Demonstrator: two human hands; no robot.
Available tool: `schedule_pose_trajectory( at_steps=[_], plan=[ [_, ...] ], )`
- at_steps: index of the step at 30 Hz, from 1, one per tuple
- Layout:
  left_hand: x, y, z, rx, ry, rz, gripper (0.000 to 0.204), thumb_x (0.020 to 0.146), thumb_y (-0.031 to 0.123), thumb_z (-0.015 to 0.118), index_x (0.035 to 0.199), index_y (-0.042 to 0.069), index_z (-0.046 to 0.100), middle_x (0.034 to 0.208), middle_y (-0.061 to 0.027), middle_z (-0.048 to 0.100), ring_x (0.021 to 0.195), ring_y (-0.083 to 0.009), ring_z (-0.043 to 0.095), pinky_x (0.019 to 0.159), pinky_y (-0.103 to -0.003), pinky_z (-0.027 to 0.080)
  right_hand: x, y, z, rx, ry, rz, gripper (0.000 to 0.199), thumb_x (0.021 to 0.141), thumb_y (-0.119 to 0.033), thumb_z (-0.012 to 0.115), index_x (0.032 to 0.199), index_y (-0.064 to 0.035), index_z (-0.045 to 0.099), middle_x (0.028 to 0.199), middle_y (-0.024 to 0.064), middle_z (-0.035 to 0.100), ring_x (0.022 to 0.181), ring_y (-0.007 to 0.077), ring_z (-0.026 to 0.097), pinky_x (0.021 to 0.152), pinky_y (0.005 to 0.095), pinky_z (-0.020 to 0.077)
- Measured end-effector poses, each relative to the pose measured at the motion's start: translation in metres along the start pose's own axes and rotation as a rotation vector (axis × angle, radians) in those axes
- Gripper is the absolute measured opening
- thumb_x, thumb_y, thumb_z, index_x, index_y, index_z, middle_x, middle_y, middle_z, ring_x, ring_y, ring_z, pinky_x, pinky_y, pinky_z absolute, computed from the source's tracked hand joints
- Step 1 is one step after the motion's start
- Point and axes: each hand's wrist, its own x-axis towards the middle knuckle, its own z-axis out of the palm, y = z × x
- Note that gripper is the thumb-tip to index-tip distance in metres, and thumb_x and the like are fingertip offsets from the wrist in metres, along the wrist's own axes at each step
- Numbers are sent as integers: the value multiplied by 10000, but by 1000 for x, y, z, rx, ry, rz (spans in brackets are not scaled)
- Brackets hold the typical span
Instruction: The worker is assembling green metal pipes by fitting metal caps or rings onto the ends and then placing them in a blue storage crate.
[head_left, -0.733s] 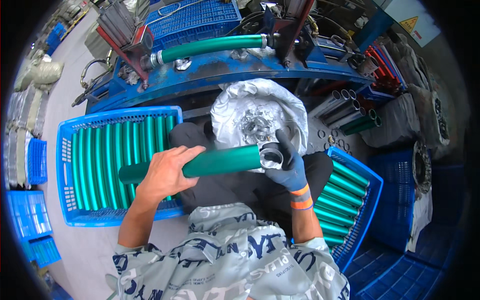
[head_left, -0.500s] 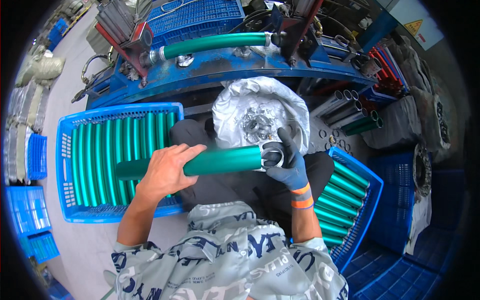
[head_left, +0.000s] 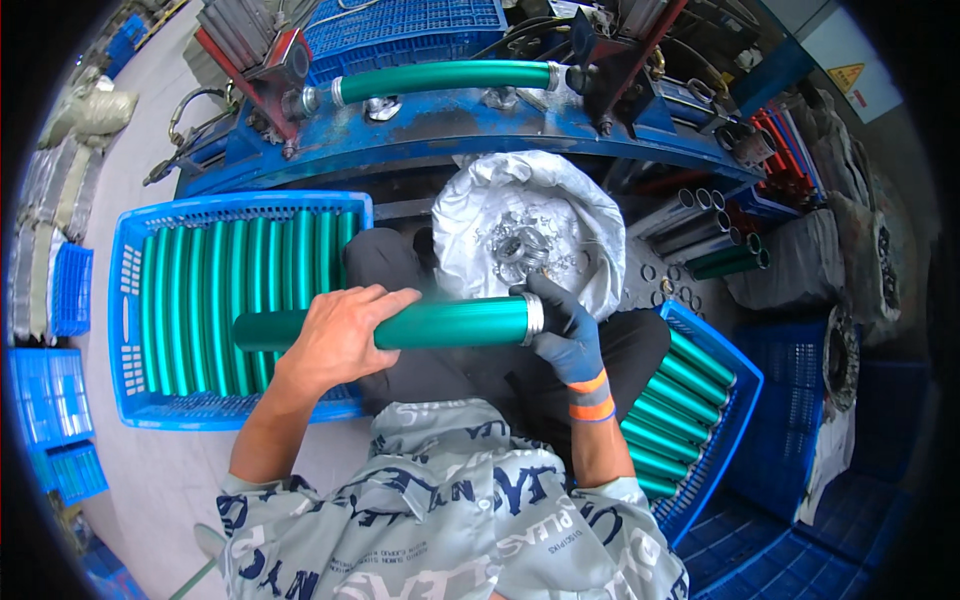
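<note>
With left hand (head_left: 345,338), gripping a green tube (head_left: 460,323) around its middle; with gloved right hand (head_left: 570,340), clasping the silver ring (head_left: 535,316) at its right end. Holding the tube crosswise above the lap (head_left: 465,378), left end over a blue basket (head_left: 240,201) of similar tubes (head_left: 215,300), right end near a white sack (head_left: 465,205) of loose rings (head_left: 523,252).

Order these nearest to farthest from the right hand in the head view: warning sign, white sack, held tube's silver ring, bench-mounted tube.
1. Silver ring, at the right hand.
2. White sack, just beyond, slightly left.
3. Bench-mounted tube, farther ahead, left.
4. Warning sign, far upper right.
</note>
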Motion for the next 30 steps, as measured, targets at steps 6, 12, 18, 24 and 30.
schedule_pose_trajectory(
  at_steps=[6,12,18,24,30],
  plan=[
    [-3,-5,6,-2,7,-21,689,707,109,859,1387,133,750,941,-104,701,892,-346,723,780,-471,575,-1,4,-1,-93,-25,-1,785,995,-92,842,1677,49,481,1484,118,702,1242,170,697,1077,325,558],
    [-2,-11,27,55,55,27,676,712,101,854,1381,125,753,933,-113,690,886,-357,719,778,-477,571,14,10,-16,-205,18,198,667,1052,-78,747,1664,43,513,1356,50,729,1098,85,662,1010,281,555],
    [-11,-20,17,-47,85,-110,712,724,97,867,1421,86,724,1052,-122,762,973,-337,764,883,-447,605,55,11,-66,-261,215,69,643,1103,-124,662,1704,-2,469,1460,109,714,1140,126,704,1019,318,574],
    [-20,-26,-1,-930,446,-405,619,801,41,870,1390,-10,687,1105,-87,734,983,-204,731,927,-385,601,134,83,-182,-1268,337,102,542,1055,-446,739,1431,-57,769,1500,256,709,1375,391,700,1175,420,524],
    [-16,-39,36,-1436,941,-383,603,1028,354,763,1481,24,541,1136,-122,709,1039,-225,701,914,-363,565,169,111,-178,-1228,273,431,445,953,-424,829,1245,-90,857,1533,248,685,1422,412,651,1216,434,477]
  ],
)
